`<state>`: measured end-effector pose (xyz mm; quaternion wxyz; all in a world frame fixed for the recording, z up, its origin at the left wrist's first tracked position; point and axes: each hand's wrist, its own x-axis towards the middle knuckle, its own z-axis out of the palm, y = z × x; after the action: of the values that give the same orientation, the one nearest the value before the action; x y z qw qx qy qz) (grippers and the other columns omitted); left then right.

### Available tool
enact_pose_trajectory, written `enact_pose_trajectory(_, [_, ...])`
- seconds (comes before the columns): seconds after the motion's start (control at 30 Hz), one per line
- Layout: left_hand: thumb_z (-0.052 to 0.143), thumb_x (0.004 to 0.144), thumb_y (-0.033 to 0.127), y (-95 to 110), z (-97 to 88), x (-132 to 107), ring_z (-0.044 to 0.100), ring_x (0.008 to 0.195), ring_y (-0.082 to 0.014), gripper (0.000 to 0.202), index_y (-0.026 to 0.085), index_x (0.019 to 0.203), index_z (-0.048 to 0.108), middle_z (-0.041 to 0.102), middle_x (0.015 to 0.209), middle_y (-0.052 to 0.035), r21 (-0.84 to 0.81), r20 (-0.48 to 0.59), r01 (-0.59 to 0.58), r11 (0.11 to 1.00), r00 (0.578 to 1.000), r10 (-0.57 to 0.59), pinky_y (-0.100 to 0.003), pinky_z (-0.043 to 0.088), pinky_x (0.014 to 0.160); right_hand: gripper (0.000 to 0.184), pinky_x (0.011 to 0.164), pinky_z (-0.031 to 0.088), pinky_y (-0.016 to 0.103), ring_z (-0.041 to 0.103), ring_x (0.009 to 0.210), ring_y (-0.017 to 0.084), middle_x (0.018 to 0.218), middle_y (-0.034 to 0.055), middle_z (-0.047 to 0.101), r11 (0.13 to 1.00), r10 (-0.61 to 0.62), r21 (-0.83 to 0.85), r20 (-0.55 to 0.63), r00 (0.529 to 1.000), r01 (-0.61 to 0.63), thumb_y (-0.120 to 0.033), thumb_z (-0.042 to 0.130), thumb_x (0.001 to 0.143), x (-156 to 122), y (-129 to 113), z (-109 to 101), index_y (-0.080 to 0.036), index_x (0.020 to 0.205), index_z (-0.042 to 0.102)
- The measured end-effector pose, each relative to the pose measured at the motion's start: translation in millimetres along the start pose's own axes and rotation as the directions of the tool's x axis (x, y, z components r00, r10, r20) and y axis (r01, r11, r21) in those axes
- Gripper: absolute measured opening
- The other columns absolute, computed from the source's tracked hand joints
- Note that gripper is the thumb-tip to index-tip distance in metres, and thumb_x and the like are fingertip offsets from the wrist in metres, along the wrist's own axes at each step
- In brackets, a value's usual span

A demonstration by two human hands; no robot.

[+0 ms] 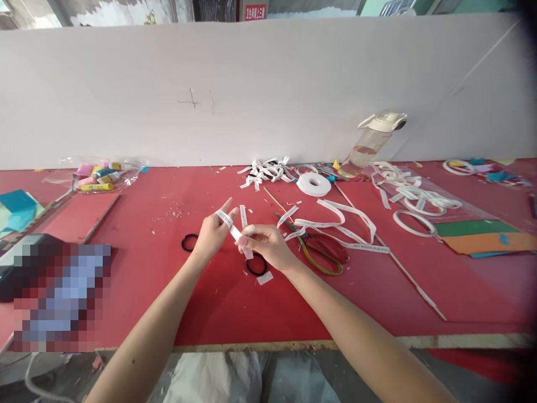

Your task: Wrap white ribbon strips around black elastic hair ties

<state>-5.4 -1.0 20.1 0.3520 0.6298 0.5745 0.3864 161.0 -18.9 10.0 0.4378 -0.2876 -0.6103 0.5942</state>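
Note:
A white printed ribbon (pixel 225 219) runs across the fingers of my left hand (pixel 212 234), whose index finger stretches forward. Its lower end meets the pinched thumb and fingers of my right hand (pixel 264 242). One right finger has a pale wrap around it. Between and behind the hands, another printed ribbon piece (pixel 243 215) shows, partly covered. A black hair tie (pixel 256 265) lies just under my right hand, and a second black hair tie (pixel 189 242) is left of my left wrist. Scissors (pixel 321 254) rest right of my right hand, with loose printed ribbon strips (pixel 348 226) around them.
Behind the hands are a pile of tied ribbons (pixel 268 170) and a white tape roll (pixel 314 184). A water bottle (pixel 369 145) leans against the white partition (pixel 268 89). A pixelated device (pixel 69 296) lies left; coloured sheets (pixel 482 238) are right on the red table (pixel 146 296).

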Motion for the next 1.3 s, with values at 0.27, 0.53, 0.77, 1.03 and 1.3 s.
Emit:
enact_pose_trajectory(0.27, [0.053,0.083,0.024,-3,3.6,0,0.031,0.055,-0.0118,0.027,0.015,0.097,0.074,0.058,0.059,0.0004,0.287,0.079,-0.025,0.958,0.997,0.002,-0.024,0.03,0.057,0.029,0.064,0.05,0.027,0.058,0.07,0.011,0.091,0.0053,0.066,0.995,-0.101,-0.015,-0.023,0.995,0.101,-0.046,0.07,0.085,0,3,0,-0.019,0.077,0.072])
enact_pose_trajectory(0.53, [0.054,0.074,0.01,-6,5.3,-1,0.034,0.049,-0.0091,0.02,0.015,0.055,0.059,0.048,0.051,0.0019,0.377,0.373,-0.293,0.879,0.916,0.146,-0.025,0.024,0.053,0.037,0.039,0.023,0.02,0.037,0.046,0.005,0.063,-0.0026,0.051,0.997,-0.017,0.077,-0.139,0.99,0.028,-0.05,0.065,0.086,1,2,-12,-0.018,0.105,0.07])
enact_pose_trajectory(0.77, [0.068,0.085,0.04,5,5.7,-16,0.066,0.074,-0.0181,0.025,0.018,0.088,0.076,0.075,0.082,-0.0063,-0.097,0.636,-0.213,0.972,0.738,0.226,-0.026,0.048,0.069,0.041,0.043,0.027,0.019,0.038,0.052,0.006,0.063,-0.0034,0.046,0.999,-0.015,0.046,-0.254,0.967,0.027,-0.041,0.063,0.084,8,7,-18,-0.019,0.118,0.069])
enact_pose_trajectory(1.03, [0.071,0.082,0.047,18,-3.2,-19,0.062,0.074,-0.0159,0.035,0.012,0.088,0.076,0.071,0.083,-0.0084,-0.286,0.682,-0.039,0.957,0.694,0.232,-0.025,0.048,0.068,0.041,0.045,0.035,0.02,0.041,0.05,0.007,0.063,-0.0031,0.054,0.993,0.018,-0.092,-0.486,0.874,-0.071,-0.026,0.058,0.08,16,19,-29,-0.017,0.118,0.068])
enact_pose_trajectory(1.3, [0.066,0.079,0.067,5,-0.8,-15,0.022,0.044,-0.0051,0.055,0.012,0.076,0.072,0.028,0.048,0.0081,-0.645,0.559,0.174,0.744,0.771,0.304,-0.022,0.022,0.044,0.027,0.094,0.054,0.033,0.066,0.102,0.018,0.106,0.0067,0.07,0.981,-0.182,-0.067,-0.004,0.983,0.182,-0.036,0.063,0.088,2,7,-6,-0.021,0.109,0.069])
